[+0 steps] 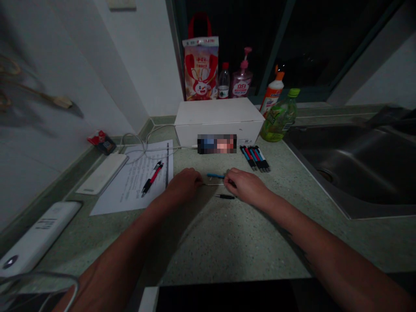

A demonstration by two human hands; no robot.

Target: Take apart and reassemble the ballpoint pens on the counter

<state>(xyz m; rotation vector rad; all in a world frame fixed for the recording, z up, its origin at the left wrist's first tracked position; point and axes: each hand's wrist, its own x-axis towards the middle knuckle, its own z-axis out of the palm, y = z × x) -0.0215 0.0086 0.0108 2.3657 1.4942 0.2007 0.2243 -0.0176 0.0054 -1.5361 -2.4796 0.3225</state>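
Observation:
My left hand (186,184) and my right hand (243,185) are low over the counter, fingers closed. A thin white pen refill (214,184) spans the gap between them, one end at each hand's fingertips. Just beyond it lies a blue pen barrel (214,176), its right end close to my right fingers. On the near side is a black pen grip section (225,196) with a pointed tip toward the left. To the right rests a row of several pens (255,158) in red, blue and black. The fingertips are partly hidden.
A printed sheet (130,190) with a red-and-black pen (152,178) lies left, near a white power bank (103,174) and cable. A white box (219,117) props a phone (216,144) behind. A green bottle (280,117) stands beside the steel sink (357,173).

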